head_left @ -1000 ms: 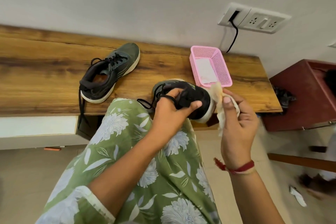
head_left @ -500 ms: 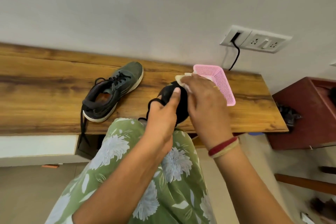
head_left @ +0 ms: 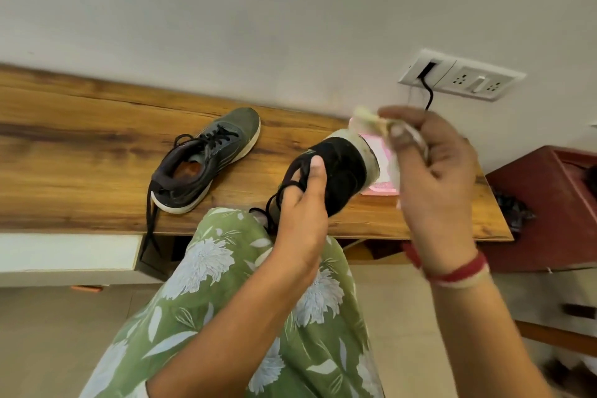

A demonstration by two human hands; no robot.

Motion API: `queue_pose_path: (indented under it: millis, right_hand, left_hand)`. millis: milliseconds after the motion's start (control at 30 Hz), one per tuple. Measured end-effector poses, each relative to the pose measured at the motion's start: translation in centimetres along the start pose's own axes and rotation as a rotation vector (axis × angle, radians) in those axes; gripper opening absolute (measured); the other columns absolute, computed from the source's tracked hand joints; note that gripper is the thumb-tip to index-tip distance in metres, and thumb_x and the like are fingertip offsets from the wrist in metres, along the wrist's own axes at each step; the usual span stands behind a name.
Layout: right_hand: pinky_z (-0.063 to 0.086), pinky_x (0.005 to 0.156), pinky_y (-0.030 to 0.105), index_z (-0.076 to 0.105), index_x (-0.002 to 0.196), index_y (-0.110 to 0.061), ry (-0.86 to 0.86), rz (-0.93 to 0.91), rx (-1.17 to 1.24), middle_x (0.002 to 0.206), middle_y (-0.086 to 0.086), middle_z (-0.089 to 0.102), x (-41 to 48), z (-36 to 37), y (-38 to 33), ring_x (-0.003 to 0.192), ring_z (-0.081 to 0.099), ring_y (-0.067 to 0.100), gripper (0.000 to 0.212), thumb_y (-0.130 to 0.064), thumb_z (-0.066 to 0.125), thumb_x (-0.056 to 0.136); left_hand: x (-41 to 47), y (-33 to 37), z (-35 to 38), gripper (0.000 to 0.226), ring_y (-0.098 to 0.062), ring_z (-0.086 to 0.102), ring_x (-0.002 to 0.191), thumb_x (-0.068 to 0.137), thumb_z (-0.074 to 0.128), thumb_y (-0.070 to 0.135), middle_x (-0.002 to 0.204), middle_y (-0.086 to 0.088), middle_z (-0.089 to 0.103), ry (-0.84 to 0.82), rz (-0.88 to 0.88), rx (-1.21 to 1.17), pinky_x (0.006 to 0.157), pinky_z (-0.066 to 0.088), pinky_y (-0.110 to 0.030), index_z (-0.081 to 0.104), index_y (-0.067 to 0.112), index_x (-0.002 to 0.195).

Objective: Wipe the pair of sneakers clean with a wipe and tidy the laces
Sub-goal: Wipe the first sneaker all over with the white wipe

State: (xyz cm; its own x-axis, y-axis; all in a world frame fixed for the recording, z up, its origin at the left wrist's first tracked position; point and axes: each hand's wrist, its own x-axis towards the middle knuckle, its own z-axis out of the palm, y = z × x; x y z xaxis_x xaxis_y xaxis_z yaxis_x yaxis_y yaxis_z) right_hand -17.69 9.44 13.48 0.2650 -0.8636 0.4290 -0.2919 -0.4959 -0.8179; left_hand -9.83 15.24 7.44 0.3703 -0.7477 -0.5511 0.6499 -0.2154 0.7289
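Note:
My left hand [head_left: 300,213] grips a dark sneaker [head_left: 339,168] by its collar above my green floral knee, heel and pale sole edge turned toward the wall, black laces dangling below. My right hand [head_left: 433,171] pinches a crumpled white wipe [head_left: 374,121] at the sneaker's sole edge near the heel. The other sneaker [head_left: 206,161], grey-green with a white sole, lies on the wooden bench [head_left: 80,165], one lace hanging over the front edge.
A pink basket [head_left: 382,184] sits on the bench behind the held sneaker, mostly hidden by it and my right hand. A wall socket panel [head_left: 465,77] with a black cable is above. A dark red cabinet [head_left: 549,203] stands to the right.
My right hand with the wipe has swept from the sneaker's toe side across it and now sits at the sole edge to the right. The sneaker has turned in my left hand.

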Motion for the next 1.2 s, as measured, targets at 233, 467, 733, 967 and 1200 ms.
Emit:
queue_pose_path:
  millis: [233,467,733,967,1200]
  right_hand:
    - [0.041,0.068,0.017,0.064,0.11,-0.024,-0.917,-0.2,-0.832,0.095,-0.006,0.063,5.7,1.9,0.1,0.088,0.056,0.011,0.029,-0.01,0.045,0.092]
    - [0.044,0.09,0.022,0.061,0.118,-0.014,-0.664,-0.252,-0.643,0.113,0.004,0.066,-0.7,1.4,0.3,0.105,0.059,0.018,0.035,-0.012,0.041,0.088]
    - [0.038,0.101,0.016,0.06,0.122,-0.015,-0.189,-0.093,-0.428,0.119,-0.002,0.064,0.7,1.0,1.3,0.109,0.057,0.006,0.04,-0.002,0.042,0.089]
    - [0.029,0.11,0.033,0.058,0.122,-0.007,-0.38,-0.281,-0.674,0.124,0.009,0.061,-3.2,4.2,3.2,0.123,0.051,0.02,0.041,-0.012,0.035,0.088]
    - [0.046,0.081,0.013,0.069,0.103,-0.017,-0.234,0.212,0.114,0.101,-0.012,0.07,-2.0,3.3,0.2,0.093,0.062,0.0,0.029,0.001,0.05,0.09]
  left_hand:
    - [-0.4,-0.8,0.3,0.073,-0.012,0.041,0.126,0.087,0.038,0.066,0.137,0.005,0.044,-0.07,-0.038,0.15,0.102,0.032,-0.028,0.03,0.022,0.145]
    - [1.1,-0.6,-0.2,0.092,-0.016,0.057,0.117,0.067,0.061,0.074,0.128,-0.005,0.06,-0.103,0.054,-0.178,0.106,0.04,-0.039,0.046,0.014,0.136]
    - [2.1,-0.5,-0.7,0.084,-0.02,0.051,0.126,0.075,0.057,0.067,0.136,-0.007,0.054,-0.21,0.046,-0.283,0.112,0.032,-0.042,0.042,0.017,0.14]
    - [1.9,0.1,-1.1,0.056,-0.02,0.057,0.119,0.093,0.037,0.045,0.127,-0.011,0.061,-0.262,0.031,-0.427,0.109,0.036,-0.038,0.053,0.007,0.13]
    - [2.5,0.4,-1.8,0.067,-0.022,0.061,0.112,0.078,0.047,0.051,0.12,-0.014,0.064,-0.219,0.064,-0.418,0.101,0.044,-0.037,0.054,0.008,0.129]
